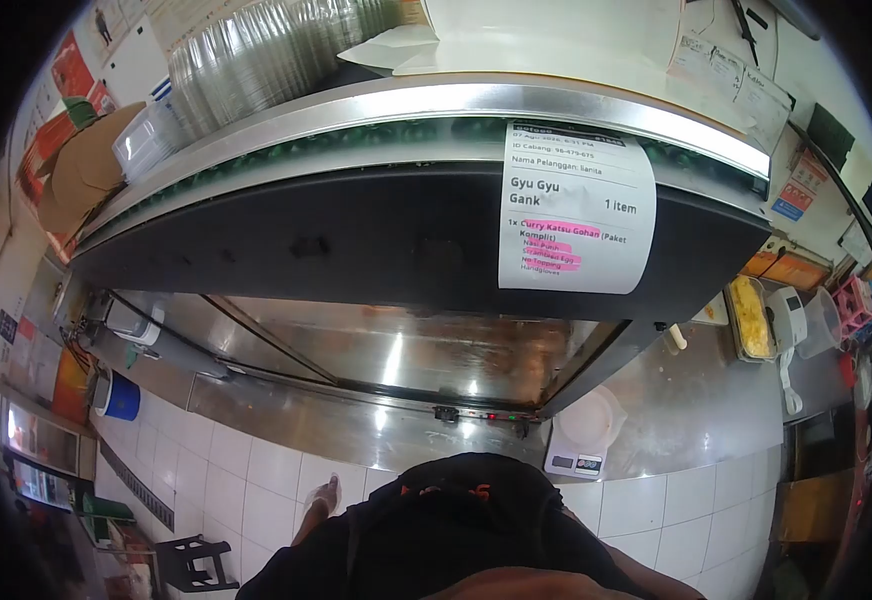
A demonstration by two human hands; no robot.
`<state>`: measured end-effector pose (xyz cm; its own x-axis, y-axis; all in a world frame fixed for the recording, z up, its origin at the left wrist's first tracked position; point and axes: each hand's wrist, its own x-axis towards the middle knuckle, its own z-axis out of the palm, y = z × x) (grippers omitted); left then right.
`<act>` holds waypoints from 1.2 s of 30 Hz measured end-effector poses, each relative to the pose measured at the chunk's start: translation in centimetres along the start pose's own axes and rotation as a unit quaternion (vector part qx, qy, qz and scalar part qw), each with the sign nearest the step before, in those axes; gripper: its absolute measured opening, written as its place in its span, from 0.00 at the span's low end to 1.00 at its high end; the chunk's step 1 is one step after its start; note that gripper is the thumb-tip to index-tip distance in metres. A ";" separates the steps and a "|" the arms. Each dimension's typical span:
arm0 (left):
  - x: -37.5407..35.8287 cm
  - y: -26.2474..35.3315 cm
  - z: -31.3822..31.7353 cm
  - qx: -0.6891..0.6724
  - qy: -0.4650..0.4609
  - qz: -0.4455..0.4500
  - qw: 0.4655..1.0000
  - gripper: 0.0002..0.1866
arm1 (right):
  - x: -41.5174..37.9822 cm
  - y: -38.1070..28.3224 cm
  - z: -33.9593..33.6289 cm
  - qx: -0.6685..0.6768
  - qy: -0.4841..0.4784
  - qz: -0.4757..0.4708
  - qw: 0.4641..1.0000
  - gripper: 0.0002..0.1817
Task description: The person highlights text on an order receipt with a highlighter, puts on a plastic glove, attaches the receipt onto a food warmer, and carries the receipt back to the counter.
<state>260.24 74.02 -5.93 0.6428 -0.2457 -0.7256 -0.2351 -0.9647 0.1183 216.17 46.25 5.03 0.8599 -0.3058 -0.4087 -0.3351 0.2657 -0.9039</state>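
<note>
My left hand (328, 492) hangs low beside my dark clothing, over the tiled floor and in front of the steel counter. A pale, see-through covering seems to be on it; its fingers are too small to make out. My right hand is out of sight. Straight ahead, a white order slip (578, 210) with pink highlighted lines hangs on the black front panel (376, 230) of a display case. Below right, a kitchen scale (574, 463) carries a round, pale dish (588, 418) on the steel counter (696, 400).
Stacked clear plastic containers (256, 65) and a white carton (556, 35) stand on the case top. A tray of yellow food (751, 315) sits at the right. A blue bucket (119, 397) and a black stool (196, 563) are on the floor at left.
</note>
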 end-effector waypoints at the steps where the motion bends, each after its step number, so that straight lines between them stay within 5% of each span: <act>1: 0.0 -0.1 0.0 0.001 0.000 -0.001 1.000 0.42 | 0.1 0.1 0.0 0.002 -0.004 0.002 1.000 0.29; 16: 1.1 -1.2 1.3 0.032 -0.040 -0.064 0.997 0.41 | 0.0 1.5 -0.5 0.036 0.004 0.036 0.999 0.25; 21: -0.6 -0.1 1.3 0.061 -0.004 0.029 0.998 0.38 | -2.7 2.2 -1.5 0.050 0.029 0.051 0.997 0.23; 33: -1.0 -0.8 2.0 0.092 -0.034 0.085 0.992 0.34 | -7.7 4.3 -2.8 0.075 0.059 0.075 0.993 0.21; 36: -0.6 -1.3 2.6 0.042 -0.054 0.030 0.997 0.33 | -7.5 4.0 -2.9 0.067 0.053 0.078 0.993 0.22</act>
<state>258.31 75.66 -7.43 0.5451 -0.2860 -0.7881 -0.3335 -0.9364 0.1092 207.31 46.94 4.11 0.7540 -0.3446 -0.5593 -0.3998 0.4347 -0.8069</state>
